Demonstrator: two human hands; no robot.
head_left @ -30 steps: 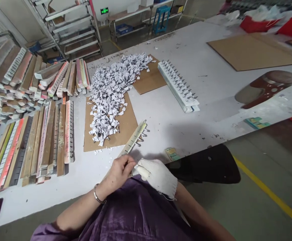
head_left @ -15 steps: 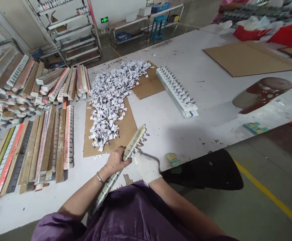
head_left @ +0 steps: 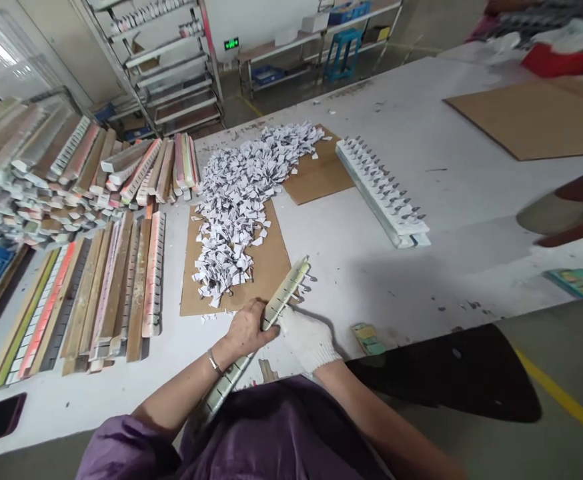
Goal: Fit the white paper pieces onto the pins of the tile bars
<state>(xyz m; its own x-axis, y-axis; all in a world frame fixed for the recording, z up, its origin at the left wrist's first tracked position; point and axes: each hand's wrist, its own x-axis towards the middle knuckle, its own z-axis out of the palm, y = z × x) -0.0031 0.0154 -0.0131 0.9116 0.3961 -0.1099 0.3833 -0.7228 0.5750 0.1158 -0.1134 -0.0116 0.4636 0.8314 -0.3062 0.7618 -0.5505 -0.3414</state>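
As a person in purple sat at a white table (head_left: 421, 280), the bare left hand (head_left: 245, 328) gripped a long notched strip (head_left: 284, 295) that slanted from the lap toward 1 o'clock, its far end resting on the table. The gloved right hand (head_left: 307, 338) closed against the strip's right edge, touching it. A heap of paper scraps (head_left: 241, 200) lay on cardboard (head_left: 266, 267) at 12 o'clock, stacked strips (head_left: 106, 287) at 9 o'clock, and a pinned bar (head_left: 381, 193) at 2 o'clock.
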